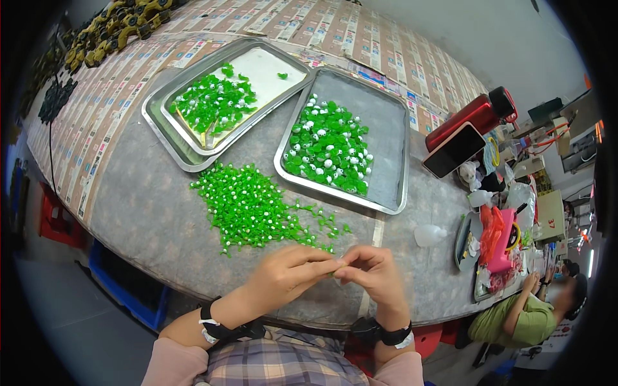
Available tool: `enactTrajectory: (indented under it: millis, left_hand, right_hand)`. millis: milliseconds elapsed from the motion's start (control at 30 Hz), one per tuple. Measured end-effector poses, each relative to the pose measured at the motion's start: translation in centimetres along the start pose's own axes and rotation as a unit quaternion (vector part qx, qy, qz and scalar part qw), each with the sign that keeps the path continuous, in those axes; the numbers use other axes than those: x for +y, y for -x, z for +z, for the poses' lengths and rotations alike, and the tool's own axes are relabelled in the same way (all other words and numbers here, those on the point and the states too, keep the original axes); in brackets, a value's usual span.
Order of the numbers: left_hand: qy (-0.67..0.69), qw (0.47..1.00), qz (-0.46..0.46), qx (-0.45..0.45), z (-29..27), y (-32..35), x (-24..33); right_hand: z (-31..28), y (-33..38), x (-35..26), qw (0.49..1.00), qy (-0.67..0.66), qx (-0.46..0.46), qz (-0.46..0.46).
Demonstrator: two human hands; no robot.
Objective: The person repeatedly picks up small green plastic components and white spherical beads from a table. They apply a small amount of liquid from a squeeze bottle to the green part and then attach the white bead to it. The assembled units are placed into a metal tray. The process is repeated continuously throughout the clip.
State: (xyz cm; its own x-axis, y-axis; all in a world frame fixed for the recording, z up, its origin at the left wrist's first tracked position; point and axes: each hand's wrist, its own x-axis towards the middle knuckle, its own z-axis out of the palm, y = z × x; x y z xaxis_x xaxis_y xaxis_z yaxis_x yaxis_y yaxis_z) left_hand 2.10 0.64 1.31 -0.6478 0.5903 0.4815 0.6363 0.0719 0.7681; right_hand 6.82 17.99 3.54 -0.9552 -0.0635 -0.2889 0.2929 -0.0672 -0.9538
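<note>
Over the table's near edge, my left hand [293, 275] and my right hand [374, 275] meet with fingertips pinched together. Between them shows a sliver of a small green piece [334, 274]; the fingers hide most of it. Just beyond my left hand spreads a loose pile of small green plastic pieces with white tips [251, 209]. A metal tray [393, 186] behind my hands holds green leaf-like pieces mixed with white beads [329, 147]. Farther left, a second tray [156, 122] carries an inner tray with more green and white pieces [215, 103].
At the right stand a red bottle [465, 119] and a leaning phone [454, 149]. A translucent plastic cup [429, 235] lies nearer. A pink device [503, 241] sits by a co-worker in a green shirt [515, 320]. Yellow-brown items [119, 32] are heaped far left.
</note>
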Motion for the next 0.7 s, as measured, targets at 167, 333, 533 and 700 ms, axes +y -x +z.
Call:
enactTrajectory:
  millis: [167, 333, 533, 700]
  left_hand:
    - [0.099, 0.992, -0.076, -0.002, -0.2, 0.4, 0.0]
    - [0.352, 0.894, -0.275, 0.044, 0.1, 1.0, -0.2]
    - [0.497, 0.783, -0.372, 0.040, 0.3, 0.9, -0.6]
    - [0.586, 0.700, -0.407, 0.047, 0.6, 1.4, -1.7]
  right_hand:
    - [-1.0, 1.2, 1.3, 0.970, 0.084, 0.196, -0.114]
    - [-8.8, 3.3, 1.6, 0.748, 0.184, 0.568, -0.289]
    - [-13.6, 2.2, 5.3, 0.861, 0.303, 0.404, -0.066]
    - [-7.0, 2.3, 0.4, 0.896, 0.056, 0.394, -0.195]
